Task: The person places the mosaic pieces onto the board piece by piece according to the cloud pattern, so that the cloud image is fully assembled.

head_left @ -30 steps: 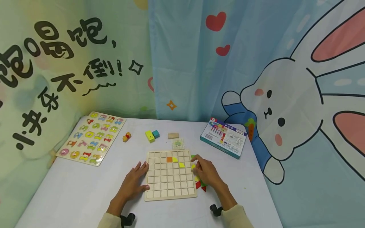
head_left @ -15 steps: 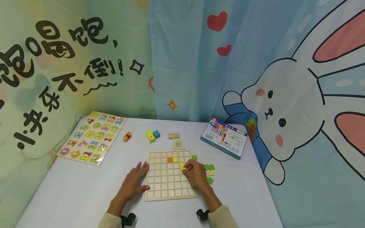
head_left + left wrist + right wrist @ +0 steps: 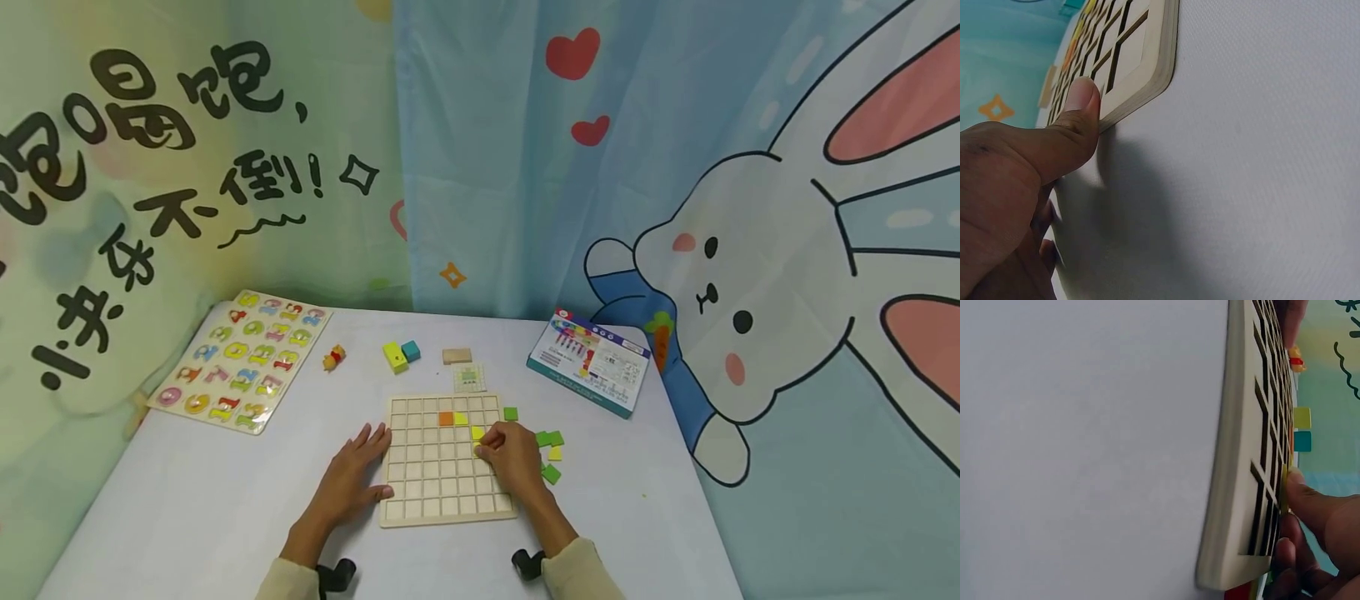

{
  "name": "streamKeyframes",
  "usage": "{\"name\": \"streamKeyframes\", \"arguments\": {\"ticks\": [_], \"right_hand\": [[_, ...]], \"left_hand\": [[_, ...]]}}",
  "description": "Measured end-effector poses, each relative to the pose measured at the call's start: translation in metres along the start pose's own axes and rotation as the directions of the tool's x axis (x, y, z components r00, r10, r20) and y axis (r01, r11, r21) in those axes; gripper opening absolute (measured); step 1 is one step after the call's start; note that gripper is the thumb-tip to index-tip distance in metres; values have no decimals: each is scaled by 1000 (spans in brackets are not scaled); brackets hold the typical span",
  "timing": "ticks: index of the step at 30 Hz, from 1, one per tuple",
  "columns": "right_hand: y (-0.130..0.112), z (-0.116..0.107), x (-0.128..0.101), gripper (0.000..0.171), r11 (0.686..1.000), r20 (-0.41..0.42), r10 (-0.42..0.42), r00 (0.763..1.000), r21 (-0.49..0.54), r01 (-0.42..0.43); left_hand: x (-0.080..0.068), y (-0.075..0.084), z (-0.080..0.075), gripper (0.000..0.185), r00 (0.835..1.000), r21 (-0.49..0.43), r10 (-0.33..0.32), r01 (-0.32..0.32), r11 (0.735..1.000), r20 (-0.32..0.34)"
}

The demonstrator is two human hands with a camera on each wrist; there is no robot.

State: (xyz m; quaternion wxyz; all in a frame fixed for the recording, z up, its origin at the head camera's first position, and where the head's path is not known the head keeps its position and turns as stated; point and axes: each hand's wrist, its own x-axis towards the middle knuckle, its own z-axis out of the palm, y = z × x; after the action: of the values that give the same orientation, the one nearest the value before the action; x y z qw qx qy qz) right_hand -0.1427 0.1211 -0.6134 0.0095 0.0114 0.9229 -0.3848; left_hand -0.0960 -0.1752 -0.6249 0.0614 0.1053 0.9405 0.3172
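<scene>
A wooden grid board (image 3: 448,492) lies on the white table, with an orange tile (image 3: 446,418) and two yellow tiles (image 3: 461,419) set in its upper cells. My left hand (image 3: 366,468) rests flat at the board's left edge. In the left wrist view its thumb (image 3: 1079,106) touches the board's rim (image 3: 1147,81). My right hand (image 3: 492,451) is over the board's right side and pinches a yellow tile (image 3: 1284,485) into a cell. Loose green tiles (image 3: 550,438) and a yellow one (image 3: 555,454) lie right of the board.
A number puzzle (image 3: 240,362) lies at the back left, and a printed box (image 3: 588,362) at the back right. Behind the board are a yellow block (image 3: 394,357), a teal block (image 3: 410,351), a plain wooden block (image 3: 457,356), a small card (image 3: 468,379) and a toy figure (image 3: 334,358). Curtains close the back.
My right hand moved left from the loose tiles beside the board onto the board, bringing a yellow tile. The green tiles it covered now show. The left hand stayed put.
</scene>
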Motion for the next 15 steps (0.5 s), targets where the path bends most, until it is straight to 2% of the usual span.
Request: {"name": "streamKeyframes", "arguments": {"ticks": [8,15], "right_hand": [[8,-3,1,13,999,-29,-40,999,4,40],[5,-6,2,13,996,-24,-65,998,-64,64]], "left_hand": [[0,2,-1,99,1000,11,-3,2,1000,13],[0,2,-2,99,1000,19,-5,5,1000,10]]}}
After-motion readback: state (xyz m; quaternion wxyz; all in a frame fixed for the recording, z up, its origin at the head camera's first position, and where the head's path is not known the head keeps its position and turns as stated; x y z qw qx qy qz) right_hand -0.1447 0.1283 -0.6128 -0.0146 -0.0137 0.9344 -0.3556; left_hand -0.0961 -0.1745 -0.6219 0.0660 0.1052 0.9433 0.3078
